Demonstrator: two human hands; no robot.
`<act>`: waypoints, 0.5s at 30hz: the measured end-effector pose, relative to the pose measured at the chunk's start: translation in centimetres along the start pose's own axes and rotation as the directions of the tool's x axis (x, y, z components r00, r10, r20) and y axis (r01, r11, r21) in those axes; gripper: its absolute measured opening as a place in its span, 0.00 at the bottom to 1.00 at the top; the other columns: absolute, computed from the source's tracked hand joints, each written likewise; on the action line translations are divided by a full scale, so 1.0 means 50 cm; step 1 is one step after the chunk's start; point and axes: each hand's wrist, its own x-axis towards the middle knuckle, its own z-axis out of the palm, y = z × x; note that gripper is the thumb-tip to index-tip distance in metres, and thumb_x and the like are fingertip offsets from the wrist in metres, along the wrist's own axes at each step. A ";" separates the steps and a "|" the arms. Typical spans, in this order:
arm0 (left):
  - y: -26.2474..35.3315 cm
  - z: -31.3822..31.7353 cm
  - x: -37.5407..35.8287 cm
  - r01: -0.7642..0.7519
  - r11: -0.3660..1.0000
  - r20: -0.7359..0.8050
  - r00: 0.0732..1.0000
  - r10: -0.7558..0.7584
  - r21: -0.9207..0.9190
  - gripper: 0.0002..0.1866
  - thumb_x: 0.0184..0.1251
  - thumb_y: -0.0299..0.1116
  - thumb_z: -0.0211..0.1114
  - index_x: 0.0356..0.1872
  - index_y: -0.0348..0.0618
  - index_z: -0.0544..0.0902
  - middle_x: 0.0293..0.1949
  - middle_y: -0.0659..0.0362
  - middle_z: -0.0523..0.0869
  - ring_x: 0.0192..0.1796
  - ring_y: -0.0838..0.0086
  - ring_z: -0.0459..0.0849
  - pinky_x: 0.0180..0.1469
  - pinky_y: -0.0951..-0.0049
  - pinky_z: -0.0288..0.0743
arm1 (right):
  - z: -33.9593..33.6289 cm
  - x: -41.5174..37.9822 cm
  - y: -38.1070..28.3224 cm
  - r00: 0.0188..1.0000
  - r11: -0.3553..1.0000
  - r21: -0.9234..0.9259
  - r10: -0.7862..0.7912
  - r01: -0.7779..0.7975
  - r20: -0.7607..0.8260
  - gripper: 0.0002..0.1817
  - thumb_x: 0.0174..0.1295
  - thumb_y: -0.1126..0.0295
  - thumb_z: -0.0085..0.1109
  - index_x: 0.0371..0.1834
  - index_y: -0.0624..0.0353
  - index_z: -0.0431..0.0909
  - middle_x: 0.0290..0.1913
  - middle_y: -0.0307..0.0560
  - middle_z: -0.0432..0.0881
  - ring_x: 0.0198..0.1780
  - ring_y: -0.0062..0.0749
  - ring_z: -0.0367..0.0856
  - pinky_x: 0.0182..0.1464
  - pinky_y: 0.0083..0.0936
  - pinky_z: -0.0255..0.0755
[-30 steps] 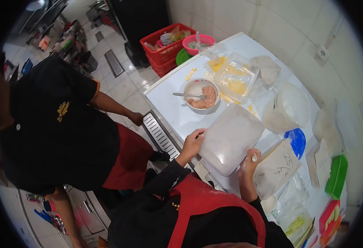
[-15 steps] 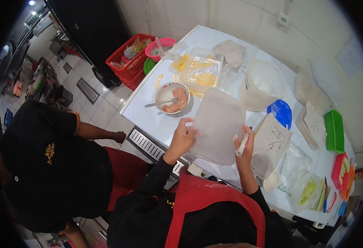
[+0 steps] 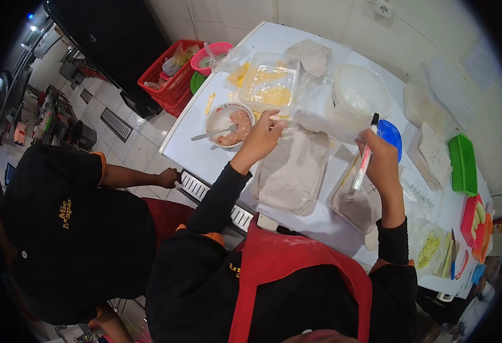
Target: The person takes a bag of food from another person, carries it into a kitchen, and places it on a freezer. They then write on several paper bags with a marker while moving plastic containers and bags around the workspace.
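Observation:
My left hand [image 3: 262, 139] pinches the left edge of a translucent plastic lid [image 3: 324, 124], which is tilted up and seen nearly edge-on. At the lid's right end, my right hand [image 3: 381, 159] is closed around a white marker [image 3: 363, 167] with a black end pointing away from me. Below the lid, a rectangular plastic container [image 3: 288, 207] lies uncovered, with crumpled greyish paper [image 3: 294, 166] filling its top. Left of my left hand stands a bowl [image 3: 219, 119] of minced meat [image 3: 238, 129] with a spoon [image 3: 208, 135] in it.
A tub with yellow residue [image 3: 270, 86] and a white tub [image 3: 360, 91] stand at the back. Right are a blue lid [image 3: 389, 137], a green tray [image 3: 462, 166] and a knife [image 3: 453, 254]. A co-worker [image 3: 79, 228] stands at left, near a red crate [image 3: 171, 80].
The lid, lying flat over the container before, has been lifted and tilted away, uncovering the paper. Both hands have moved forward, and the marker now points upward.

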 end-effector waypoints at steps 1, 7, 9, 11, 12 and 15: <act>-0.033 0.001 0.003 -0.082 0.981 0.014 0.997 0.081 0.174 0.18 0.61 0.31 0.54 0.52 0.37 0.69 0.39 0.50 0.79 0.36 0.61 0.81 0.38 0.66 0.73 | 0.003 0.012 0.011 0.999 0.999 0.003 0.032 -0.031 -0.031 0.08 0.48 0.75 0.58 0.32 0.56 0.73 0.20 0.53 0.74 0.25 0.47 0.76 0.27 0.35 0.66; -0.099 0.027 0.013 -0.258 0.652 0.045 0.945 0.325 0.713 0.16 0.54 0.31 0.61 0.45 0.39 0.77 0.40 0.51 0.76 0.44 0.57 0.73 0.47 0.63 0.68 | -0.013 0.067 0.061 0.942 0.944 0.023 0.331 -0.330 -0.056 0.09 0.52 0.71 0.61 0.36 0.57 0.74 0.20 0.52 0.75 0.22 0.41 0.74 0.26 0.30 0.65; -0.084 0.041 0.029 -0.235 0.637 0.031 0.949 0.313 0.734 0.16 0.54 0.32 0.61 0.45 0.40 0.78 0.42 0.52 0.76 0.46 0.58 0.71 0.48 0.64 0.67 | -0.006 0.070 0.075 0.942 0.951 0.059 0.309 -0.304 -0.128 0.11 0.51 0.70 0.62 0.37 0.57 0.74 0.20 0.52 0.75 0.20 0.39 0.74 0.26 0.28 0.66; -0.071 0.047 0.051 -0.366 0.594 0.144 0.911 0.387 0.716 0.17 0.55 0.34 0.61 0.47 0.42 0.77 0.43 0.51 0.75 0.46 0.58 0.71 0.48 0.63 0.67 | 0.005 0.068 0.090 0.943 0.961 0.085 0.274 -0.262 -0.191 0.11 0.50 0.71 0.63 0.36 0.57 0.74 0.20 0.52 0.76 0.20 0.38 0.73 0.26 0.27 0.66; -0.066 0.053 0.063 -0.432 0.569 0.201 0.883 0.423 0.700 0.17 0.56 0.35 0.61 0.47 0.43 0.77 0.44 0.51 0.74 0.46 0.58 0.71 0.48 0.63 0.67 | 0.004 0.068 0.095 0.940 0.966 0.094 0.257 -0.242 -0.225 0.11 0.50 0.71 0.63 0.36 0.58 0.74 0.20 0.52 0.76 0.20 0.38 0.73 0.26 0.26 0.66; -0.073 0.085 0.091 -0.530 0.507 0.309 0.834 0.457 0.680 0.17 0.55 0.38 0.61 0.47 0.48 0.79 0.43 0.53 0.75 0.45 0.59 0.71 0.47 0.63 0.67 | -0.013 0.069 0.094 0.917 0.925 0.152 0.369 -0.348 -0.150 0.11 0.50 0.70 0.63 0.35 0.58 0.74 0.19 0.52 0.76 0.20 0.38 0.73 0.26 0.27 0.66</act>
